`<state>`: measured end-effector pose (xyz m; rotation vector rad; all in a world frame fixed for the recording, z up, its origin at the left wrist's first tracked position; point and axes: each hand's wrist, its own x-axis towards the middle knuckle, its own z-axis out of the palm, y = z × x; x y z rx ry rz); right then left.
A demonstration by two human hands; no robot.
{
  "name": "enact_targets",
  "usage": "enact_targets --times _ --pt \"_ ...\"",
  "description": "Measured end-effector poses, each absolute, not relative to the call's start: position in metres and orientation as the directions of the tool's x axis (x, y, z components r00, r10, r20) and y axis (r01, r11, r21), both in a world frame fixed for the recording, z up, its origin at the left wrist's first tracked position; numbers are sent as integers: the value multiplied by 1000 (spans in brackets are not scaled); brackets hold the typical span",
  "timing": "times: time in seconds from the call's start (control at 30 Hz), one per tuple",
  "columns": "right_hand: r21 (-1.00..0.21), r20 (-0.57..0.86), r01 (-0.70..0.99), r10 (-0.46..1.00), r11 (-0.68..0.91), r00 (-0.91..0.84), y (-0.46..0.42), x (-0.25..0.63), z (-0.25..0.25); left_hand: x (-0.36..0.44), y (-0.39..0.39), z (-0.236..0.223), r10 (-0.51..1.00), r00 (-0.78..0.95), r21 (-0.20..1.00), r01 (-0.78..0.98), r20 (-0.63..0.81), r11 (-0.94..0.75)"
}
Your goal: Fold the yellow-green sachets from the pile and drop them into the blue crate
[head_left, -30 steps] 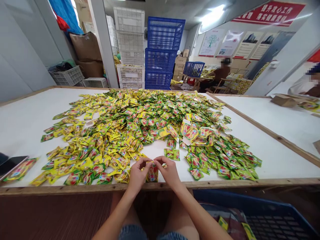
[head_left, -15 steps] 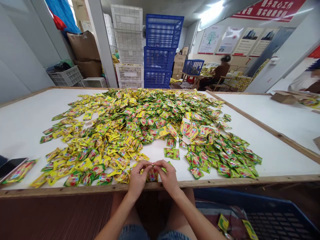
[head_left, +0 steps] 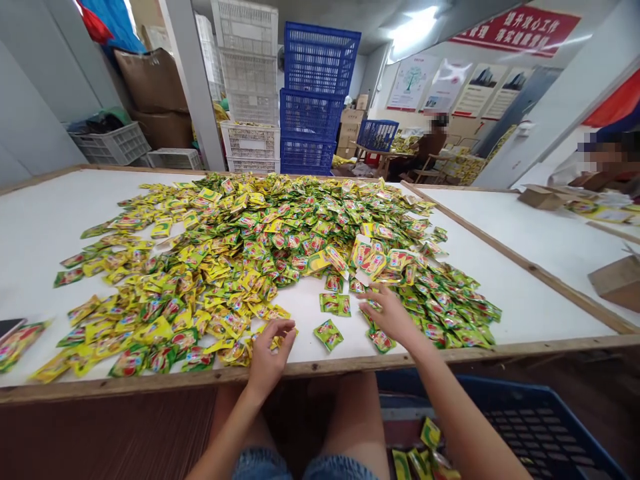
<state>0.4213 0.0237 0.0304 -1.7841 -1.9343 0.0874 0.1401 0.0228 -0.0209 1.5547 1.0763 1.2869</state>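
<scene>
Left hand [head_left: 269,353] at eleven o'clock, thumb parted from curled fingers, empty; a lone green packet [head_left: 329,335] lies at twelve on the bench [head_left: 301,300]. Right hand [head_left: 393,317] at one, loosely spread, empty, beside green packets [head_left: 445,313]; beyond, twelve o'clock, the packet heap [head_left: 280,230]!

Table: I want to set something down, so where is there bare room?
Widest: left end, behind the phone, beside the heap. Another: between the heap's right side and the wooden divider. Small: between left hand and right hand, around a lone packet. Behind that, the heap crowds the middle.
</scene>
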Motion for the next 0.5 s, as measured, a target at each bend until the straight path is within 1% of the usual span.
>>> enact_targets --times 0.07,0.17,0.27,0.33,0.4,0.43,0.5 --pt "-329 381 940 923 92 43 68 403 15 138 21 -22 954 86 950 108 286 -294" --pt "-317 375 944 927 94 33 111 385 4 135 22 -26 968 54 968 45 246 -248" --pt "-315 410 941 912 120 21 111 381 10 130 29 -26 982 15 978 -101 186 -183" --pt "-291 464 932 884 215 -59 90 376 22 125 35 -20 993 19 970 -220 113 -106" --pt "-245 486 886 840 394 -239 61 362 37 118 44 -10 993 121 942 -332 -10 50" --pt "-219 476 844 809 489 -345 47 353 45 114 48 -3 971 224 919 -360 -83 161" --pt "-168 429 746 729 645 -534 26 332 58 108 56 9 862 469 868 -327 -193 372"
